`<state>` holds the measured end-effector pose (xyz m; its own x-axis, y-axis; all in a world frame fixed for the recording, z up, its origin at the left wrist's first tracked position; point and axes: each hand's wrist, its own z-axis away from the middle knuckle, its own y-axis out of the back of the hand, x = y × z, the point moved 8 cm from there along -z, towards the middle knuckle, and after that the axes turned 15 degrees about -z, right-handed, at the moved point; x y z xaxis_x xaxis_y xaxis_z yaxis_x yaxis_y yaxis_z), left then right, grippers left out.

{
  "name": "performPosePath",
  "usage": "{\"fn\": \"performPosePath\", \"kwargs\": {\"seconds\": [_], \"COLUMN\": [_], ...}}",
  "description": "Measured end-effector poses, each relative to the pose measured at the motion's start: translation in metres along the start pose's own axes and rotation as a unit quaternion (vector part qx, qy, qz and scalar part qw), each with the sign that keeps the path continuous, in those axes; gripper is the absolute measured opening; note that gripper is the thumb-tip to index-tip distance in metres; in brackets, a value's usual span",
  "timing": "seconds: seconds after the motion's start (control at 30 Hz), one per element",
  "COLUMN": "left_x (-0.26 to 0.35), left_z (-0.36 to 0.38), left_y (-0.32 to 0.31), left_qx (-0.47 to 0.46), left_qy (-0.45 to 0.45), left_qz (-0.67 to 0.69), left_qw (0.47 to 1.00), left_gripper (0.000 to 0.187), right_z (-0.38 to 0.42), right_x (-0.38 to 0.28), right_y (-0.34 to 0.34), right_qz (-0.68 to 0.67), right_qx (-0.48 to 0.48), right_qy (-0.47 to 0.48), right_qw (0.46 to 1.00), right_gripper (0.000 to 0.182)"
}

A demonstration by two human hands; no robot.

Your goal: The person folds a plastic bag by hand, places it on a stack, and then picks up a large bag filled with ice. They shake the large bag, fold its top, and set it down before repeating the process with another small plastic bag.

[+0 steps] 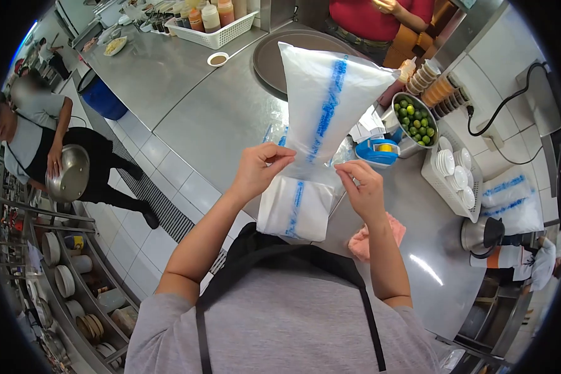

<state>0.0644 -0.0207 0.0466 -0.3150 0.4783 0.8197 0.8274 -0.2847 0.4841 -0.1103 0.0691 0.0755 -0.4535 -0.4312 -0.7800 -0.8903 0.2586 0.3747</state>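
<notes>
A white plastic bag with blue printing spreads out in front of me, wide at its far end and narrower toward my hands. My left hand pinches the left side of its near end between thumb and fingers. On the right side of that end, my right hand is closed in a similar pinch. Just below, nearer my body, lies a flat stack of white plastic bags with the same blue print. A pink cloth rests on the steel counter beside my right forearm.
Beyond the bag is a round brown tray. A blue tape dispenser, a metal container of green limes and a white basket of lidded cups stand rightward. A co-worker holds a metal bowl at left; another person stands opposite.
</notes>
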Motion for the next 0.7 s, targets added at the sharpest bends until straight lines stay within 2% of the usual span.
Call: {"fn": "performPosePath", "kwargs": {"seconds": [0.03,0.1,0.17,0.23,0.27,0.33,0.37,0.4,0.43,0.47,0.53,0.57,0.6,0.63,0.67,0.7], "left_x": [0.002,0.004,0.016,0.026,0.03,0.04,0.051,0.064,0.07,0.075,0.08,0.081,0.093,0.106,0.113,0.115], "left_z": [-0.001,-0.004,-0.007,-0.012,-0.016,-0.019,-0.019,-0.019,-0.021,-0.024,-0.029,-0.029,-0.029,-0.028,-0.028,-0.028], "left_y": [0.001,0.003,0.008,0.013,0.016,0.02,0.023,0.024,0.021,0.02,0.005,0.002,0.0,0.005,0.012,0.017], "left_qx": [0.007,0.024,0.043,0.058,0.068,0.082,0.072,0.063,0.03,0.032,-0.033,-0.034,-0.034,-0.017,-0.001,-0.003], "left_qy": [-0.003,0.019,0.019,0.015,0.006,-0.013,-0.059,-0.106,-0.103,-0.114,-0.12,-0.118,-0.126,-0.134,-0.136,-0.141], "left_qz": [0.001,0.111,0.136,0.163,0.138,0.116,0.065,0.014,0.038,0.039,0.074,0.134,0.132,0.327,0.508,0.507], "left_qw": [1.0,0.993,0.99,0.985,0.988,0.99,0.993,0.992,0.993,0.992,0.989,0.983,0.983,0.935,0.85,0.85], "left_gripper": [0.014,0.014,0.015,0.016,0.012,0.008,0.009,0.013,0.024,0.024,0.027,0.032,0.032,0.031,0.03,0.03], "right_z": [-0.005,-0.01,-0.012,-0.01,-0.013,-0.023,-0.03,-0.038,-0.037,-0.04,-0.038,-0.035,-0.033,-0.036,-0.038,-0.038], "right_x": [-0.01,-0.025,-0.034,-0.015,-0.021,-0.045,-0.058,-0.091,-0.118,-0.122,-0.128,-0.124,-0.119,-0.105,-0.09,-0.072], "right_y": [0.008,0.016,0.023,0.033,0.038,0.042,0.048,0.043,0.037,0.038,0.02,0.015,0.015,0.016,0.015,0.013], "right_qz": [0.001,0.027,0.054,-0.138,-0.134,-0.149,-0.144,-0.16,-0.172,-0.165,-0.35,-0.426,-0.422,-0.519,-0.609,-0.607], "right_qx": [0.039,0.048,0.064,0.115,0.117,0.076,0.079,0.006,-0.068,-0.066,-0.202,-0.212,-0.21,-0.19,-0.168,-0.127], "right_qy": [0.024,0.031,0.037,-0.1,-0.093,-0.031,-0.02,0.1,0.215,0.223,0.167,0.138,0.145,0.097,0.048,0.015], "right_qw": [0.999,0.998,0.996,0.979,0.98,0.985,0.986,0.982,0.959,0.958,0.899,0.869,0.87,0.828,0.774,0.785], "right_gripper": [0.008,0.009,0.01,0.006,0.006,0.006,0.006,0.006,0.006,0.006,0.009,0.008,0.008,0.01,0.012,0.014]}}
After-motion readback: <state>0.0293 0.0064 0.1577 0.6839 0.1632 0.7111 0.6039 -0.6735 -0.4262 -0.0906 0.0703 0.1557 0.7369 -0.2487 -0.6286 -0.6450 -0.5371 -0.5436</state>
